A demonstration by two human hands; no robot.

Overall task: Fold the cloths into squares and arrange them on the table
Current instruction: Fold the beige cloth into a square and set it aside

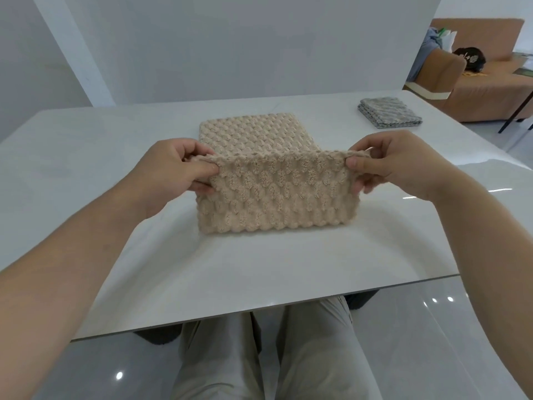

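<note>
White table: a glossy top that fills the middle of the view, with its near edge over my knees. My legs, in light grey trousers, show below that near edge.

Tan sofa: beyond the table's far right corner, well apart from it.

Beige waffle-textured cloth: at the centre of the table. Its far part lies flat on the top. Its near part is raised off the table and stands almost upright, with the bottom fold resting on the top toward the near edge.

My left hand: above the table's centre, at the cloth's left side. It pinches the raised top left corner, thumb on the face toward me and fingers curled behind.

My right hand: level with the left, on the other side. It pinches the top right corner the same way, so the cloth's upper edge runs between my two hands.

Grey cloths: a small folded square stack lying flat near the table's far right corner, well apart from the beige cloth.

Dark rounded object: on the sofa beyond the table. I cannot tell what it is.
</note>
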